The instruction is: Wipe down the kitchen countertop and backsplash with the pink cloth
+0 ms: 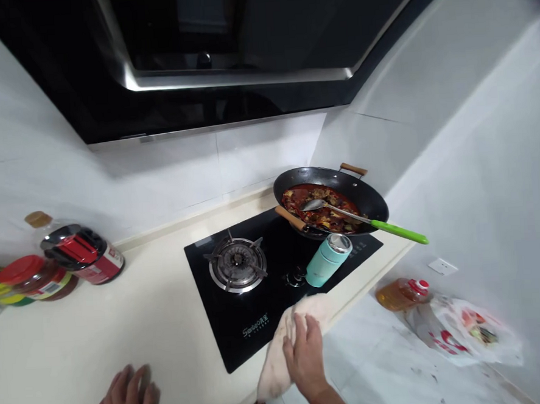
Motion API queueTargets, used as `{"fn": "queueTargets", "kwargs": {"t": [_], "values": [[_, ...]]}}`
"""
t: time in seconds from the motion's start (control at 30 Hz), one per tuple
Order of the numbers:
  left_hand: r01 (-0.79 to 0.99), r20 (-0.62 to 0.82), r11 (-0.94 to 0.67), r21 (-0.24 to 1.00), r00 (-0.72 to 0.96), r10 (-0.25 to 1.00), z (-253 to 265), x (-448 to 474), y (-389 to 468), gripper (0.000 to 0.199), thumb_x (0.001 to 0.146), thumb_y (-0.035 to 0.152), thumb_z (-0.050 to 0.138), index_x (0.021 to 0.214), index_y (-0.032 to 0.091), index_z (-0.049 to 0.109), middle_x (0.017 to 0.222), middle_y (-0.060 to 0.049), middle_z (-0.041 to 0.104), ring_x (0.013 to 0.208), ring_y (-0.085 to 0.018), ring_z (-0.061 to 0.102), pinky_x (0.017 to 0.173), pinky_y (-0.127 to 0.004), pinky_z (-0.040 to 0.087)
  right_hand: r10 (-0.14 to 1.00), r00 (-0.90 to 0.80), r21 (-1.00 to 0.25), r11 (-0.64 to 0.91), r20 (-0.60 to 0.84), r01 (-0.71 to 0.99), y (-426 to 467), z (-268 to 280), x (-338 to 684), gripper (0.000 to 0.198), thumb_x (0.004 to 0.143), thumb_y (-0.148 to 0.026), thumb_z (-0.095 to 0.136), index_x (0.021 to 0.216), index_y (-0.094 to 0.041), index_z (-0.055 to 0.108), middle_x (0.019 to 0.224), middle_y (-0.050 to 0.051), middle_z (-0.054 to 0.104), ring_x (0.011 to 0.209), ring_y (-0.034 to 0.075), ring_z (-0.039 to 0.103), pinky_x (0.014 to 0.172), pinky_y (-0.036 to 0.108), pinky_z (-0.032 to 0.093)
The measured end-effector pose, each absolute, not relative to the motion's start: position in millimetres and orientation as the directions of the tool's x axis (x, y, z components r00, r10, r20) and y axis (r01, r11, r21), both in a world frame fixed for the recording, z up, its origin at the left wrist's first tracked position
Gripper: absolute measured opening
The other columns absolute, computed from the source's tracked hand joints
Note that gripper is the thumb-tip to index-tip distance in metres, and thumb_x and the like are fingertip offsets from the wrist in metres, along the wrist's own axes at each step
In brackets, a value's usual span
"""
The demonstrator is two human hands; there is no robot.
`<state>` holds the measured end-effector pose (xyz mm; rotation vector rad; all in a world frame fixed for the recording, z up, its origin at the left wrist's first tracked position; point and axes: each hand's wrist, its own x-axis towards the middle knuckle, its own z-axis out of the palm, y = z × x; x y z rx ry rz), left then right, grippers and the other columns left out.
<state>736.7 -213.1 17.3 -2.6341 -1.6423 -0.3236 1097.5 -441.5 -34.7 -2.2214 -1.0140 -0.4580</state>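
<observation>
My right hand (304,355) is on a pale, stained cloth (276,360), its fingers pressed onto the fabric. The cloth lies over the counter's front edge and the near rim of the black gas stove (240,316). Down at the lower left, my left hand (125,403) rests on the cream countertop (168,330), fingers slightly bent and apart, holding nothing. Just beyond the cloth, a mint-green flask (328,260) stands on the stove beside a black knob (296,276). The left burner (238,263) is uncovered, with no pot on its grate.
A wok (370,199) of red, oily food sits at the right, with a green-handled ladle (397,231) across it. Jars and a dark bottle (83,253) stand at left. A range hood (227,101) overhangs. An oil jug (397,295) and plastic bag (465,330) are on the floor.
</observation>
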Motion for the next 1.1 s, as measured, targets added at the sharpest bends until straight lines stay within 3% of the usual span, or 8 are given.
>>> {"fn": "queueTargets", "kwargs": {"t": [0.17, 0.23, 0.3, 0.37, 0.43, 0.67, 0.93, 1.1], "values": [[0.901, 0.155, -0.422, 0.101, 0.404, 0.901, 28, 740, -219, 0.052, 0.099, 0.045, 0.028, 0.132, 0.021, 0.061, 0.150, -0.014, 0.051, 0.143, -0.029, 0.040, 0.115, -0.052, 0.029, 0.784, 0.400, -0.433, -0.188, 0.474, 0.882, -427, -20, 1090, 0.049, 0.096, -0.021, 0.041, 0.145, -0.027, 0.046, 0.138, 0.013, 0.047, 0.127, 0.033, 0.045, 0.106, 0.060, 0.043], [0.901, 0.148, -0.423, 0.100, 0.407, 0.901, 31, 741, -221, 0.053, 0.100, 0.045, 0.027, 0.131, 0.021, 0.062, 0.150, -0.014, 0.052, 0.143, -0.028, 0.039, 0.115, -0.052, 0.029, 0.767, 0.412, -0.465, -0.169, 0.492, 0.869, -419, -13, 1113, 0.047, 0.098, -0.022, 0.041, 0.145, -0.026, 0.044, 0.136, 0.012, 0.051, 0.125, 0.031, 0.048, 0.106, 0.057, 0.044], [0.902, 0.140, -0.419, 0.102, 0.405, 0.904, 33, 741, -222, 0.053, 0.100, 0.044, 0.027, 0.132, 0.020, 0.062, 0.150, -0.015, 0.052, 0.144, -0.028, 0.038, 0.115, -0.051, 0.029, 0.677, 0.521, -0.502, -0.252, 0.520, 0.828, -408, -9, 1135, 0.049, 0.097, -0.028, 0.043, 0.146, -0.020, 0.040, 0.137, 0.015, 0.052, 0.125, 0.033, 0.048, 0.106, 0.059, 0.043], [0.904, 0.130, -0.413, 0.108, 0.399, 0.908, 34, 742, -223, 0.053, 0.101, 0.043, 0.027, 0.132, 0.019, 0.062, 0.150, -0.015, 0.052, 0.144, -0.028, 0.038, 0.116, -0.051, 0.028, 0.611, 0.605, -0.519, -0.341, 0.511, 0.783, -396, -8, 1145, 0.053, 0.096, -0.033, 0.044, 0.145, -0.014, 0.039, 0.142, 0.020, 0.048, 0.132, 0.037, 0.043, 0.109, 0.063, 0.040], [0.905, 0.122, -0.409, 0.114, 0.396, 0.910, 35, 742, -224, 0.052, 0.101, 0.043, 0.028, 0.133, 0.019, 0.062, 0.150, -0.015, 0.052, 0.145, -0.028, 0.037, 0.116, -0.051, 0.028, 0.629, 0.622, -0.512, -0.381, 0.467, 0.770, -385, -7, 1136, 0.053, 0.094, -0.034, 0.044, 0.143, -0.011, 0.042, 0.146, 0.023, 0.044, 0.139, 0.039, 0.036, 0.114, 0.066, 0.034], [0.905, 0.148, -0.414, 0.102, 0.397, 0.906, 30, 739, -224, 0.051, 0.100, 0.041, 0.030, 0.131, 0.020, 0.063, 0.148, -0.015, 0.054, 0.144, -0.027, 0.039, 0.116, -0.050, 0.028, 0.891, 0.340, -0.544, -0.133, 0.301, 0.829, -349, -1, 1021, 0.068, 0.078, -0.018, 0.055, 0.145, -0.019, 0.048, 0.157, 0.012, 0.040, 0.149, 0.036, 0.027, 0.121, 0.066, 0.025], [0.902, 0.175, -0.423, 0.085, 0.404, 0.898, 24, 736, -222, 0.049, 0.098, 0.040, 0.035, 0.131, 0.020, 0.065, 0.148, -0.015, 0.055, 0.142, -0.029, 0.043, 0.115, -0.051, 0.030, 0.967, 0.120, -0.548, 0.023, 0.223, 0.836, -287, 15, 1018, 0.067, 0.079, -0.022, 0.060, 0.145, -0.013, 0.049, 0.159, 0.015, 0.037, 0.150, 0.034, 0.023, 0.125, 0.058, 0.021], [0.911, 0.158, -0.406, 0.076, 0.391, 0.907, 21, 734, -220, 0.048, 0.097, 0.040, 0.035, 0.129, 0.023, 0.066, 0.147, -0.012, 0.058, 0.142, -0.026, 0.045, 0.116, -0.049, 0.030, 0.978, -0.056, -0.536, 0.157, 0.199, 0.830, -230, 29, 1036, 0.059, 0.084, -0.027, 0.062, 0.141, -0.019, 0.052, 0.154, 0.010, 0.045, 0.149, 0.027, 0.027, 0.127, 0.049, 0.017]]}}
